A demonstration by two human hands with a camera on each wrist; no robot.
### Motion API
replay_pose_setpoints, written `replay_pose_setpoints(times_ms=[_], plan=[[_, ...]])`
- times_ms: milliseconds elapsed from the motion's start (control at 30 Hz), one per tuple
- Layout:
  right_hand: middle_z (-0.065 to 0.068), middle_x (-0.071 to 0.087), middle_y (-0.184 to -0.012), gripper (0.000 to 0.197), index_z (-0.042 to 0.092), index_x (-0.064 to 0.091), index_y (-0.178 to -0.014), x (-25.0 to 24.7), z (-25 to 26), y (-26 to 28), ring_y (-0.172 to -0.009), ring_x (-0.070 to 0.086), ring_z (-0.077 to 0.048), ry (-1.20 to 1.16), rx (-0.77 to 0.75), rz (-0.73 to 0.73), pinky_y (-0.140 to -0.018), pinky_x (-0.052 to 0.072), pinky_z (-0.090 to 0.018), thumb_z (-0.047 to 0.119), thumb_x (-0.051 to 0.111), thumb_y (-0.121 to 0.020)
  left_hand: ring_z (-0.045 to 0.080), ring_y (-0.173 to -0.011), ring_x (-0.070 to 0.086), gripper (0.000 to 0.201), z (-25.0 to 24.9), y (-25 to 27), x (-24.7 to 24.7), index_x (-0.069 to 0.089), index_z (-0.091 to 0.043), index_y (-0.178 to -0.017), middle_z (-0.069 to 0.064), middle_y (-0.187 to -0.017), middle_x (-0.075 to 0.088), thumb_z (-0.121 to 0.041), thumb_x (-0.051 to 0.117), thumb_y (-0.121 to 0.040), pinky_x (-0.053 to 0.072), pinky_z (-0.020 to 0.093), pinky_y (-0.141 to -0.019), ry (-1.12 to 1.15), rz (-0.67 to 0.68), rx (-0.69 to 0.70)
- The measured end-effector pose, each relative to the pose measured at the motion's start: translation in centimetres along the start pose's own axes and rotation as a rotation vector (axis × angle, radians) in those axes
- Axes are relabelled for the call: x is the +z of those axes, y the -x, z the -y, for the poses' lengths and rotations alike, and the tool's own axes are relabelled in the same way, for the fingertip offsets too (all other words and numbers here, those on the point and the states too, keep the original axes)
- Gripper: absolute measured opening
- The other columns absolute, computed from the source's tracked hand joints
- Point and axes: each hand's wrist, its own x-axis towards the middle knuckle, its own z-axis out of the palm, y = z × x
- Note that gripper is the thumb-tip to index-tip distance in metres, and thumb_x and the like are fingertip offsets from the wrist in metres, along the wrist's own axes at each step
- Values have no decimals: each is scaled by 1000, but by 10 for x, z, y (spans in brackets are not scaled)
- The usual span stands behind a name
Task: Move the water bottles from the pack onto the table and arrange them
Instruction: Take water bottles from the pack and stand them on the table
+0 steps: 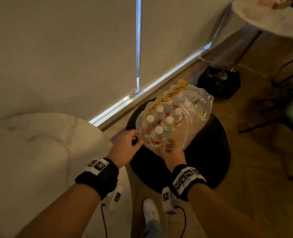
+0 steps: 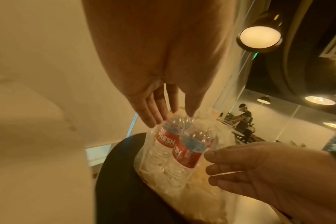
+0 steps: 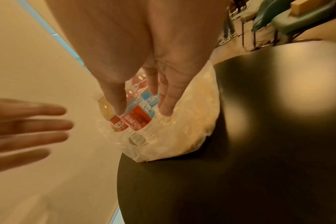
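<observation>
A torn clear plastic pack (image 1: pixel 195 115) of several white-capped water bottles (image 1: pixel 159 122) stands on a round black stool (image 1: pixel 211 152). The bottles carry red and blue labels (image 2: pixel 184 153). My left hand (image 1: pixel 137 138) reaches to the pack's near left corner, its straight fingers (image 2: pixel 153 115) touching the wrap over a bottle's shoulder. My right hand (image 1: pixel 169 145) is at the pack's front; its thumb and fingers (image 3: pixel 167 106) lie straight on either side of the nearest bottle (image 3: pixel 138 119), not curled round it. The white marble table (image 1: pixel 30 160) lies to the left.
Pale roller blinds (image 1: pixel 65 57) fill the wall behind. A black bin bag (image 1: pixel 219 81) sits on the wooden floor past the stool. A second white table (image 1: pixel 271 19) and dark chair legs (image 1: pixel 255 124) stand at the right. My white shoe (image 1: pixel 150 210) is below the stool.
</observation>
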Motion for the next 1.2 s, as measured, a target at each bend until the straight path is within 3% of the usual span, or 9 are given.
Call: replay_pose_setpoints(times_ms=[133, 267, 433, 567, 733, 867, 967, 1067, 1200], plan=[[6, 65, -118, 73, 38, 51, -122, 26, -22, -60, -109, 64, -22, 87, -2, 46, -96, 51, -43, 65, 73, -59, 16, -123, 58, 55, 11, -70, 29, 46, -32, -140, -1, -137, 57, -34, 65, -89, 50, 41, -103, 48, -110, -41], [-6, 54, -136, 94, 22, 37, -140, 38, -26, -88, -120, 57, -32, 230, 108, 8, -98, 47, -40, 55, 79, -63, 13, -135, 50, 70, 18, -103, 51, 42, -43, -141, -7, -147, 48, -45, 74, -79, 46, 45, -109, 202, -63, 24], [-8, 65, -120, 76, 23, 49, -130, 41, -34, -101, -107, 64, -31, 276, 101, -69, -92, 53, -44, 58, 73, -67, 17, -113, 62, 69, 17, -119, 49, 41, -27, -130, 1, -128, 56, -36, 79, -73, 54, 45, -96, 102, -10, -4], [-1, 70, -110, 59, 29, 58, -122, 30, -26, -82, -101, 67, -26, 262, 10, -72, -89, 55, -44, 53, 72, -70, 19, -102, 65, 63, 13, -106, 34, 41, -25, -125, 0, -115, 64, -27, 80, -76, 55, 44, -89, 18, 50, -30], [8, 69, -112, 57, 37, 53, -122, 21, 12, -26, -102, 65, -18, 320, -225, -54, -89, 55, -42, 58, 70, -72, 10, -119, 57, 70, 4, -43, -5, 50, -30, -135, -4, -132, 57, -27, 83, -73, 48, 32, -102, 141, -102, 24], [12, 69, -108, 51, 35, 58, -116, 33, 36, 50, -99, 65, -10, 395, -388, 40, -87, 56, -39, 59, 70, -72, 9, -114, 61, 55, 10, 46, -52, 59, -36, -118, -9, -120, 62, -38, 87, -71, 52, 33, -100, 292, -263, 23], [7, 69, -113, 57, 32, 58, -119, 71, 34, 119, -105, 65, -15, 376, -360, 161, -91, 53, -39, 49, 79, -68, 3, -101, 65, 47, 27, 136, -82, 54, -36, -109, -9, -106, 65, -26, 85, -75, 51, 17, -89, 389, -351, -34], [1, 72, -108, 51, 26, 63, -112, 132, 17, 190, -102, 67, -21, 392, -340, 287, -86, 53, -36, 40, 82, -67, 3, -92, 69, 45, 64, 234, -112, 52, -28, -107, -6, -99, 71, -28, 85, -76, 50, 22, -85, 397, -480, -176], [4, 72, -104, 45, 25, 63, -110, 218, -3, 258, -97, 67, -19, 393, -335, 421, -75, 46, -26, 41, 80, -71, 4, -88, 72, 44, 117, 334, -148, 51, -33, -106, -5, -94, 75, -31, 83, -76, 56, 28, -86, 319, -559, -325]])
